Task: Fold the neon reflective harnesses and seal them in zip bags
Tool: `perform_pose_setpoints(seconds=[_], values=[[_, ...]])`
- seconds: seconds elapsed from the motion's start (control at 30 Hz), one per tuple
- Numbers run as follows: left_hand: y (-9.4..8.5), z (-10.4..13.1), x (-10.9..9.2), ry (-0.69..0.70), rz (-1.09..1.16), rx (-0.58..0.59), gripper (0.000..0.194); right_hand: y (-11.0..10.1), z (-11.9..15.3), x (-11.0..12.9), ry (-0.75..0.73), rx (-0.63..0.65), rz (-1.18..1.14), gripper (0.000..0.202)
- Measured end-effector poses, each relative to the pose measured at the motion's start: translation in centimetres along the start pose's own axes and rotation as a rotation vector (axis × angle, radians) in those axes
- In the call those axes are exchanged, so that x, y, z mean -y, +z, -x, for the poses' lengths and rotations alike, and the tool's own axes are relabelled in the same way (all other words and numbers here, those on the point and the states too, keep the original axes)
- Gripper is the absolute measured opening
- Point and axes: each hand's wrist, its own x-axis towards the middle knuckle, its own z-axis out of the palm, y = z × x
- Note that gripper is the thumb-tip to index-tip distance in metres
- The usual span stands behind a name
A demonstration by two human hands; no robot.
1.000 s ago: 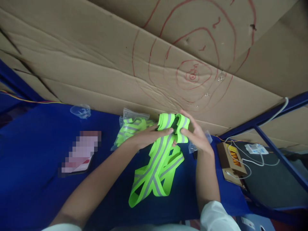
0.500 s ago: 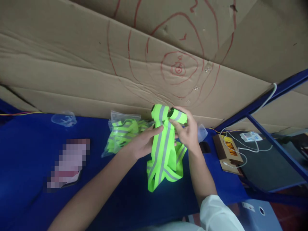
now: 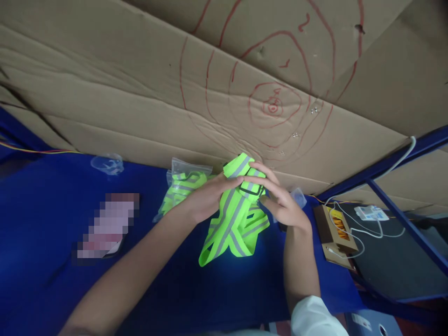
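Observation:
A neon-green reflective strap vest (image 3: 234, 217) with grey stripes hangs between my hands over the blue table. My left hand (image 3: 210, 193) is closed around its upper part from the left, thumb lying across the strap. From the right, my right hand (image 3: 283, 203) grips the folded strap end beside a black buckle (image 3: 252, 189), fingers laid over the band and thumb below. The lower straps dangle in loops. Behind my left wrist, a clear zip bag (image 3: 191, 166) with more green straps is partly covered.
A cardboard wall (image 3: 122, 112) with red target rings stands at the back. On the blue table (image 3: 168, 289) lie a blurred-out phone-like object (image 3: 110, 224) and crumpled clear plastic (image 3: 108, 164). To the right are an open cardboard box (image 3: 334, 231), white cables and a blue metal frame (image 3: 402, 226).
My right hand has turned, its fingers now stretching over the strap, and the black buckle has come into view. The vest's loops have swung left. The camera view has shifted slightly.

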Motion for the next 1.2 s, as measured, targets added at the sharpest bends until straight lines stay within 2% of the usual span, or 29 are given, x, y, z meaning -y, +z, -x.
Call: perform_pose_setpoints(seconds=[0.07,0.17,0.23,0.33,0.4,0.5,0.57,0.67,0.73,0.83,0.9,0.93,1.07,1.13,1.2], values=[[0.3,0.3,-0.3,0.022,-0.004,0.003,0.043,0.1,0.0,0.1,-0.026,-0.061,-0.067,0.050],[0.8,0.8,-0.5,0.059,-0.031,0.010,0.048,0.8,-0.3,-0.2,-0.015,-0.271,-0.136,0.071],[1.1,0.9,-0.3,0.111,-0.066,0.020,0.051,1.5,-0.6,-0.5,0.079,-0.395,-0.177,0.075],[1.2,0.8,0.3,0.161,-0.162,-0.011,0.055,2.3,-0.5,-1.1,0.263,-0.396,-0.325,0.057],[1.2,0.7,0.6,0.140,-0.204,-0.024,0.059,2.6,-0.3,-1.4,0.339,-0.408,-0.407,0.049],[1.3,0.6,0.5,0.049,-0.112,0.046,0.064,2.8,-0.2,-1.3,0.356,-0.423,-0.415,0.048],[1.4,0.4,0.3,0.029,-0.040,0.044,0.070,3.1,-0.5,-1.0,0.349,-0.424,-0.364,0.048],[1.4,0.2,0.3,0.054,-0.040,-0.117,0.063,3.8,-1.4,-0.6,0.347,-0.503,-0.291,0.058],[1.2,0.0,0.7,0.060,-0.064,-0.208,0.060,4.2,-1.9,-0.8,0.356,-0.542,-0.322,0.065],[1.0,-0.2,1.7,0.034,-0.138,-0.241,0.055,4.3,-1.9,-1.4,0.414,-0.569,-0.427,0.054],[1.0,-0.2,2.4,-0.043,-0.181,-0.183,0.054,3.9,-1.6,-1.5,0.427,-0.632,-0.423,0.044],[1.0,-0.2,2.6,-0.094,-0.176,-0.112,0.055,3.7,-1.4,-1.3,0.416,-0.663,-0.390,0.041],[0.7,-0.2,3.1,-0.217,-0.054,0.320,0.064,2.4,-0.6,-0.1,0.293,-0.696,-0.186,0.032],[0.3,-0.2,2.6,-0.199,-0.025,0.403,0.063,2.0,-0.4,0.2,0.206,-0.702,-0.084,0.029],[-0.1,-0.1,1.7,-0.174,-0.016,0.409,0.068,1.7,-0.2,0.1,0.122,-0.714,-0.013,0.027]])
